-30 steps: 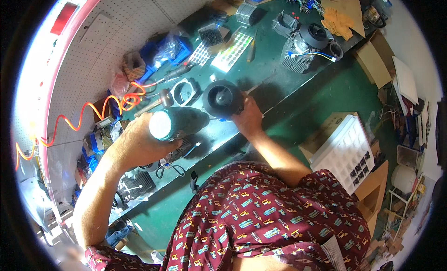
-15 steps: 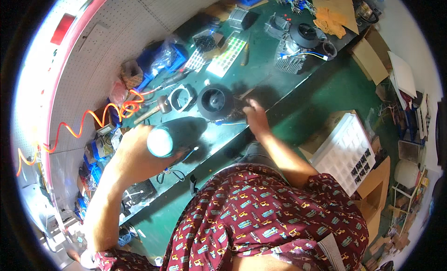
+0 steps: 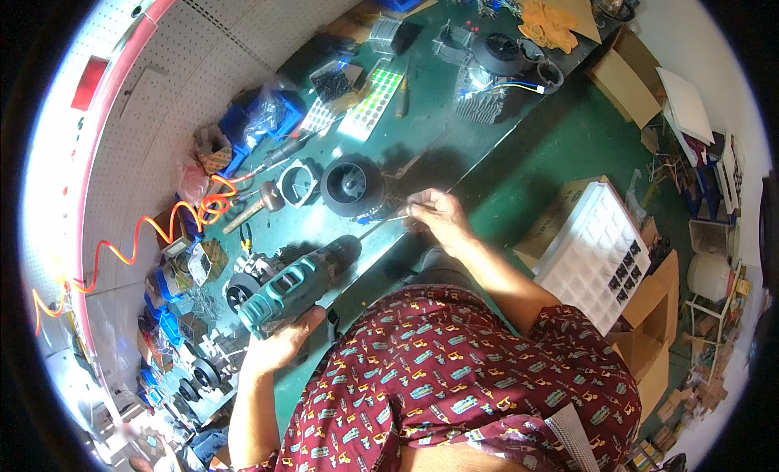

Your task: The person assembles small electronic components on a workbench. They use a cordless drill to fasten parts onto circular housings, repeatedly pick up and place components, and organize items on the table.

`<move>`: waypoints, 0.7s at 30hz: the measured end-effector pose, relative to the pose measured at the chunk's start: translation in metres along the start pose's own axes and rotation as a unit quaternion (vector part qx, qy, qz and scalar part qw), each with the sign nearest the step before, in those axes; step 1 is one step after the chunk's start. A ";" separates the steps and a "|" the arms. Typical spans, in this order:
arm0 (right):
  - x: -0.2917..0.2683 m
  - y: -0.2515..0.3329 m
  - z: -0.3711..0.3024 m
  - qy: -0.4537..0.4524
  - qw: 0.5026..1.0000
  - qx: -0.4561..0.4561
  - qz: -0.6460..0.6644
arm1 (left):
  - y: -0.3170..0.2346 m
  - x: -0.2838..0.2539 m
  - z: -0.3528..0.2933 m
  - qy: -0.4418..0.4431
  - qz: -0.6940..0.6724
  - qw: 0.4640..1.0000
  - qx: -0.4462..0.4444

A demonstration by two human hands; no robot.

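Gripping a teal power drill [image 3: 286, 287], the left hand [image 3: 286, 342] angles it along the near edge of the bench [image 3: 426, 131], its long thin bit [image 3: 376, 228] aimed toward the right hand [image 3: 440, 215], probably so both can work at one spot. Those right fingers bunch near the tip; whether they pinch the bit or something small, I cannot tell. The hands are apart, the drill spanning the gap. Just beyond the bit sits a round black fan [image 3: 351, 185], open face up, likely for easy access. Beside it are a grey ring frame [image 3: 286, 185] and a mallet [image 3: 270, 195], perhaps set back to leave room. Farther left, an orange coiled hose [image 3: 148, 222] hangs, presumably clear of the elbows.
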State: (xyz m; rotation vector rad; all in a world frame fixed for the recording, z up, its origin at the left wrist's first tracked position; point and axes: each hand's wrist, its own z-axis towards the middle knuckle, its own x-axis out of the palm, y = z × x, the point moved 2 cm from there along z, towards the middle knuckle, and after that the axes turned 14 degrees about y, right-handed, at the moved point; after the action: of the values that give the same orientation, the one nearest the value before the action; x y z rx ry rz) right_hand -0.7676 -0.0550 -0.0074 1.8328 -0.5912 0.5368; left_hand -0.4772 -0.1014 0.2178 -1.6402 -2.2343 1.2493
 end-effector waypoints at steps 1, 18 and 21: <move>-0.001 0.000 -0.001 0.009 1.000 0.000 -0.015 | -0.002 0.003 0.001 -0.001 0.008 1.000 -0.028; -0.016 0.033 -0.007 0.239 0.967 0.085 0.028 | -0.016 -0.021 -0.003 0.044 -0.075 0.989 -0.121; -0.018 0.041 -0.009 0.279 0.951 0.132 -0.007 | -0.019 -0.037 -0.001 0.085 -0.045 0.988 -0.124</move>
State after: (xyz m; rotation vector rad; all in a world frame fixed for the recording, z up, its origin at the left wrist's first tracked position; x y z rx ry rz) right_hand -0.8082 -0.0561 0.0143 1.8122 -0.1236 1.1185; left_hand -0.4755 -0.1333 0.2450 -1.6320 -2.4011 0.8036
